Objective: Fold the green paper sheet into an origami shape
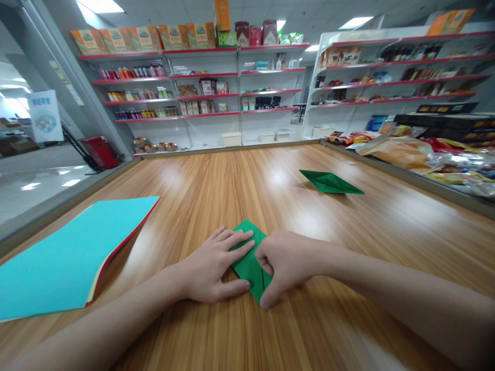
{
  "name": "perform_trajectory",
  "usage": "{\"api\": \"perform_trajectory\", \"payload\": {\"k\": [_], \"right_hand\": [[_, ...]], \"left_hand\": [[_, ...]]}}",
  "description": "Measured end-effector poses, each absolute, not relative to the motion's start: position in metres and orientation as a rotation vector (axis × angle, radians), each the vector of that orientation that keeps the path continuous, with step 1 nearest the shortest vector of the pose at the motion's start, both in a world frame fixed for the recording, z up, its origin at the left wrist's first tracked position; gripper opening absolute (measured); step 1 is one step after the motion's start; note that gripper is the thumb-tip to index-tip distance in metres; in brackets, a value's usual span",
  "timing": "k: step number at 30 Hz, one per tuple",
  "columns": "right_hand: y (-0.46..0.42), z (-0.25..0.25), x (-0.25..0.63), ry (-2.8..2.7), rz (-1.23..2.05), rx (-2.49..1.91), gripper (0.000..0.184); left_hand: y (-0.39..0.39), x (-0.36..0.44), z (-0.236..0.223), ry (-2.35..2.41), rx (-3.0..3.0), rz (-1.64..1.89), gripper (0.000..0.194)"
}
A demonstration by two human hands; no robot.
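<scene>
A folded sheet of green paper [247, 268] lies on the wooden table in front of me, with crease lines and a pointed lower corner. My left hand [216, 263] rests flat on its left side, fingers spread and thumb near the lower part. On the right side, my right hand [288, 263] has its fingers curled against the paper, and its thumb presses at the lower corner. That hand covers the paper's right edge. Farther back to the right sits a second green folded paper piece [331, 182], long and pointed at both ends, touched by neither hand.
A stack of coloured paper [77, 247], turquoise on top, lies at the left of the table [201, 190]. Packaged snacks [410, 154] are piled beyond the right edge. Stocked shelves [204, 95] stand behind, and a red cart [98, 153] is on the floor at left.
</scene>
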State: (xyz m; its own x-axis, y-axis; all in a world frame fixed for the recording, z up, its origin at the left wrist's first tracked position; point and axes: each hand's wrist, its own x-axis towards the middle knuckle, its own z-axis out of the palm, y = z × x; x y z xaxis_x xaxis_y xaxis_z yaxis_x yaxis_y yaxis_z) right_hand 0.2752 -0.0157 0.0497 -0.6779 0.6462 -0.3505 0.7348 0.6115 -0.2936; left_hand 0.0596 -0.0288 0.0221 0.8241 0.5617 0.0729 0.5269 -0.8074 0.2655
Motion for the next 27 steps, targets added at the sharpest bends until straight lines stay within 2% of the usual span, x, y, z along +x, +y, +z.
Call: {"api": "perform_trajectory", "payload": {"k": [13,20,25,27], "right_hand": [[-0.01,0.05,0.283,2.395,-1.075,1.229,0.045],[-0.003,0.051,0.288,2.42,-1.007,1.332,0.046],[-0.01,0.056,0.283,2.584,-0.673,1.328,0.047],[-0.016,0.06,0.279,2.594,-0.672,1.212,0.045]], "left_hand": [[-0.031,0.058,0.022,0.822,2.771,0.19,0.072],[-0.034,0.056,0.023,0.803,2.76,0.195,0.072],[-0.035,0.056,0.028,0.674,2.753,0.191,0.075],[-0.037,0.058,0.032,0.564,2.74,0.18,0.077]]}}
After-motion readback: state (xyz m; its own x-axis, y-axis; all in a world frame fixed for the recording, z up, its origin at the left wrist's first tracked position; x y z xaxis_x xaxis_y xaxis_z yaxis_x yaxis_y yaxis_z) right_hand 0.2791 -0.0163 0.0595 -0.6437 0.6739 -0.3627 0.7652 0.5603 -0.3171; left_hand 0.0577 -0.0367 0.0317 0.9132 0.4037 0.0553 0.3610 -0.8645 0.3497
